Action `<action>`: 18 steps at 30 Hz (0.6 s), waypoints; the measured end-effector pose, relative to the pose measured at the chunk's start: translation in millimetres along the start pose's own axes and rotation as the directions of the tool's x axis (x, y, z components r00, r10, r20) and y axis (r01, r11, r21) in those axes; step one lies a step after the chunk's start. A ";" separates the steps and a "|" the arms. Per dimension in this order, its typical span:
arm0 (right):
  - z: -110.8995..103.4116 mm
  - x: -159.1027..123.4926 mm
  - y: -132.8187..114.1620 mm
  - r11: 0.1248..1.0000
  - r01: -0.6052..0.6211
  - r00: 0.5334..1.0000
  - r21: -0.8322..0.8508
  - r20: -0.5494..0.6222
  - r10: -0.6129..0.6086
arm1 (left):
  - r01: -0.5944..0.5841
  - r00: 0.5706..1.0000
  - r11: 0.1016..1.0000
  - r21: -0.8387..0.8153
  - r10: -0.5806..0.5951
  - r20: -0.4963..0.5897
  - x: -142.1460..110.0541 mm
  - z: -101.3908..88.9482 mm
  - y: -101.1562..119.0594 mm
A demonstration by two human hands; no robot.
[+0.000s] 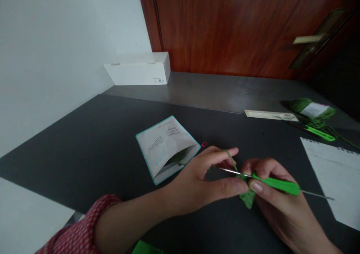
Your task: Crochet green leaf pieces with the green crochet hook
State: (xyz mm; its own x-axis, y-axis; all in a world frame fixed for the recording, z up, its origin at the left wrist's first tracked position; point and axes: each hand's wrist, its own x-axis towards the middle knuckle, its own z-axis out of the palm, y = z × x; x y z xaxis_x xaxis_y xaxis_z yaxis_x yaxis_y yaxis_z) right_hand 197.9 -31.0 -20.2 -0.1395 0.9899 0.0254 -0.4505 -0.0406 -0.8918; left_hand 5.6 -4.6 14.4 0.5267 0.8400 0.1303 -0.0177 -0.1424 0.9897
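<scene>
My left hand [204, 183] pinches a small green crocheted piece [247, 198] between thumb and fingers, with a strand of green yarn [231, 159] running over a raised finger. My right hand [284, 212] grips a green-handled crochet hook [277, 183], whose metal tip enters the crocheted piece. Farther right, a ball of green yarn [312, 109] with a white label lies at the far table edge. A second green-handled tool [319, 132] lies just below it among loose yarn.
A white paper pouch [165, 149] and a pink stitch marker [204, 144] lie beyond my left hand. A spiral notepad [334, 175] is at the right. A paper strip [270, 115] lies on the dark tabletop [98, 153]. A white box [139, 69] stands against the wall.
</scene>
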 end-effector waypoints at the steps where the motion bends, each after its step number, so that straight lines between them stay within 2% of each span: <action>1: -1.0 -0.5 2.4 0.999 0.022 1.000 -0.038 0.006 -0.022 | 0.049 0.999 0.998 -0.038 -0.049 -0.012 0.9 2.5 -1.8; 7: -2.6 -3.0 10.1 0.960 0.175 0.985 -0.217 0.035 -0.172 | 0.270 0.960 0.927 -0.261 -0.281 -0.002 4.1 9.0 -6.1; 10: -0.8 -3.0 7.3 0.889 0.273 0.961 -0.369 0.054 -0.272 | 0.344 0.936 0.879 -0.330 -0.349 0.046 4.7 8.6 -8.4; 12: 0.7 -4.8 3.2 0.792 0.325 0.941 -0.517 0.094 -0.325 | 0.345 0.934 0.884 -0.316 -0.355 0.027 5.1 7.8 -9.1; 15: 3.1 -10.6 -3.3 0.593 0.366 0.919 -0.718 0.178 -0.352 | 0.288 0.947 0.936 -0.202 -0.310 -0.086 6.0 6.1 -7.1; 18: 5.2 -16.2 -6.4 0.438 0.426 0.893 -0.791 0.291 -0.343 | 0.247 0.949 0.967 -0.066 -0.255 -0.183 6.9 5.3 -3.9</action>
State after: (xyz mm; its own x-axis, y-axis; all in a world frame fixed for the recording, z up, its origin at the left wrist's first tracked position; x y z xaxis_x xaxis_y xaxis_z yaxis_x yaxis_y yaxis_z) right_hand 198.4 -47.5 -12.5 -0.2270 0.8583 0.4602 0.4412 0.5119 -0.7371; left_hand 13.7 -1.0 11.1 0.3494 0.9295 -0.1179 0.0571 0.1045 0.9929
